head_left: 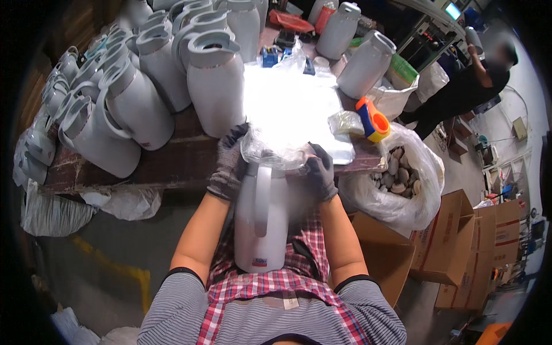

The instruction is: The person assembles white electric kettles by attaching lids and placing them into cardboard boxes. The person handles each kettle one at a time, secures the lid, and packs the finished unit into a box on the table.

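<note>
So the grey jug (246, 221) is up against the checked apron (276, 283), long axis near to far, top end a bit closer to the left hand (231, 164) than the right hand (322, 172), both with fingers curled tight on a clear plastic bag (275, 156).

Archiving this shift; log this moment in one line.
grey-gloved left hand: holding clear plastic bag; grey-gloved right hand: holding bag; tall grey handled jug: top hidden by bag

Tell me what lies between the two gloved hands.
Between the left hand and right hand, the head view shows clear plastic at the top of a grey jug.
</note>
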{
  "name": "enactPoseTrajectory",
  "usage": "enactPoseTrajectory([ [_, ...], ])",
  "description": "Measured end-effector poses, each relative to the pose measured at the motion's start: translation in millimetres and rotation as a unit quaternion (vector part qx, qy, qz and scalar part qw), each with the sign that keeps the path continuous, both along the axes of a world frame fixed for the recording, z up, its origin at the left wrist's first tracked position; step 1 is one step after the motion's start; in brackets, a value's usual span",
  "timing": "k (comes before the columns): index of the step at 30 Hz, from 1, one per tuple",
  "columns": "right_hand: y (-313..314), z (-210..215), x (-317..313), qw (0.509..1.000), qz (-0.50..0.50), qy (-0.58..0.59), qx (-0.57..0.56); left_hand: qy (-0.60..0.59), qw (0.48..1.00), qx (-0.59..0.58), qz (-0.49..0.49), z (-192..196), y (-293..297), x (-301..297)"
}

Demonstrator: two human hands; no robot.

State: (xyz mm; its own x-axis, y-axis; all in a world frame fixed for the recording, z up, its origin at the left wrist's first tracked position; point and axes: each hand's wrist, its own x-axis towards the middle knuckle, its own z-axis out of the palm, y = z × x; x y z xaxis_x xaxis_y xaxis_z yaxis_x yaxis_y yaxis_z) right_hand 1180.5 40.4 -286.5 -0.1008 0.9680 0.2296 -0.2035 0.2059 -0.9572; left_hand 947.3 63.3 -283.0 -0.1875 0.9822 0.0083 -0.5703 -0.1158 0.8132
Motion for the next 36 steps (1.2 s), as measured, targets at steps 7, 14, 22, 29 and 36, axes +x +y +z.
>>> enactPoseTrajectory([
  [7, -43, -37, 12, 0.849, -0.022, -0.465, 0.251, 0.479, 0.871, 0.086, 0.072, -31, -56, -29],
  [14, -88, -11, 5, 0.961, 0.077, -0.264, 0.040, 0.415, 0.901, -0.072, -0.101, -18, -84, -54],
  [22, -83, -27, -3, 0.924, 0.007, -0.355, 0.145, 0.374, 0.905, -0.094, -0.182, 7, -98, -62],
  [29, -75, -16, 4, 0.923, -0.007, -0.345, 0.169, 0.279, 0.912, -0.136, -0.269, -8, -111, -46],
  [36, -106, 10, 23, 0.965, 0.027, -0.258, 0.039, 0.400, 0.884, -0.062, -0.232, 7, -144, -48],
])
